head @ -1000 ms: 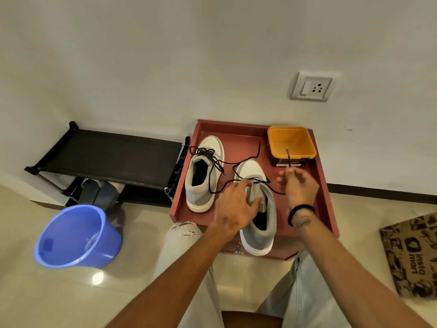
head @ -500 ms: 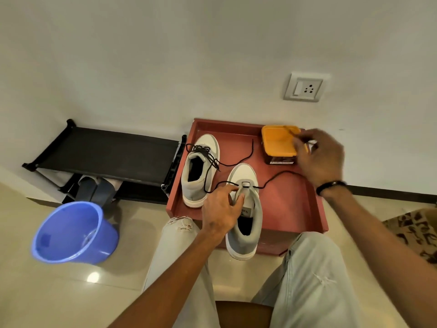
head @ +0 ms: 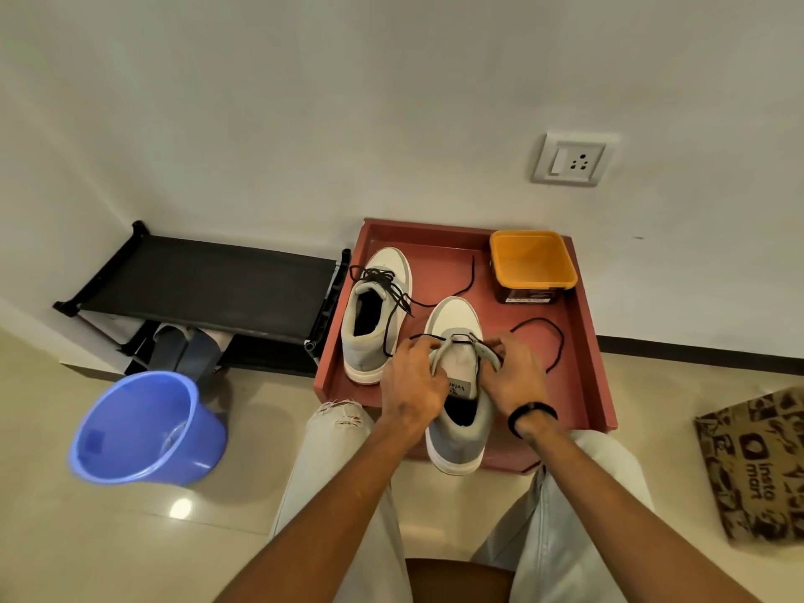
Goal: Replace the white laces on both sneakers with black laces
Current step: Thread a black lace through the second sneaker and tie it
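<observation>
I see the blue bucket (head: 143,428) on the floor left of the red table (head: 583,341). On the table's left part sits the black-laced sneaker (head: 376,315). My left hand (head: 413,380) grips the near sneaker (head: 457,385) at the table's front edge; my right hand (head: 513,376) pinches its black lace (head: 548,328) at the eyelets. The orange tub (head: 533,263) is at the table's back right.
</observation>
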